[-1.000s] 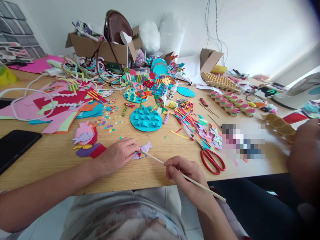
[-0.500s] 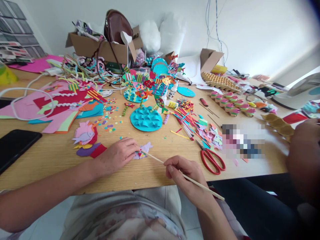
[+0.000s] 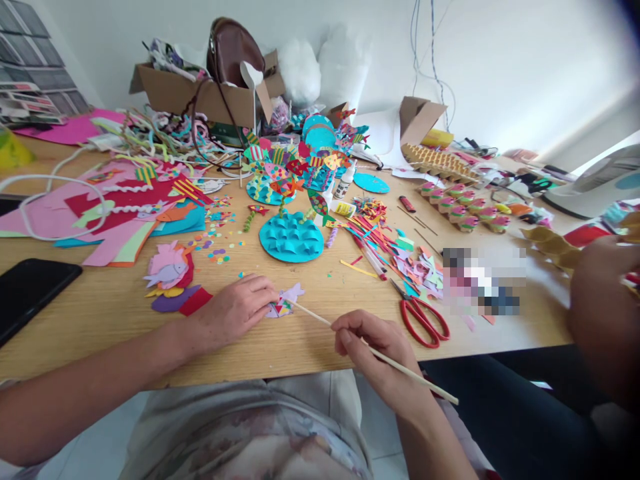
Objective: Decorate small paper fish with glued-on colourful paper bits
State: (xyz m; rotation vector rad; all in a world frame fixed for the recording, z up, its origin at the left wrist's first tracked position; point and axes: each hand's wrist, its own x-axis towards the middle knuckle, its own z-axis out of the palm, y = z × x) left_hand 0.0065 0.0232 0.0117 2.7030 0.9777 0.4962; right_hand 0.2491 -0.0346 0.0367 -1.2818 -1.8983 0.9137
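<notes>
Wood table (image 3: 300, 350), white wall (image 3: 495, 60) behind; paper fish (image 3: 279, 309) near the table's front edge.
Left hand (image 3: 234, 312), fingers together, touches the lilac fish, grip unclear; right hand (image 3: 377, 353) pinches a slim, pale stick (image 3: 311, 314), tip at the fish. Beyond: round turquoise base (image 3: 291, 240), curled paper strips. Versus the previous frame, right hand and stick sit slightly further right.

Matt paper fish cutout (image 3: 294, 292), smooth pale wooden stick (image 3: 413, 375).
</notes>
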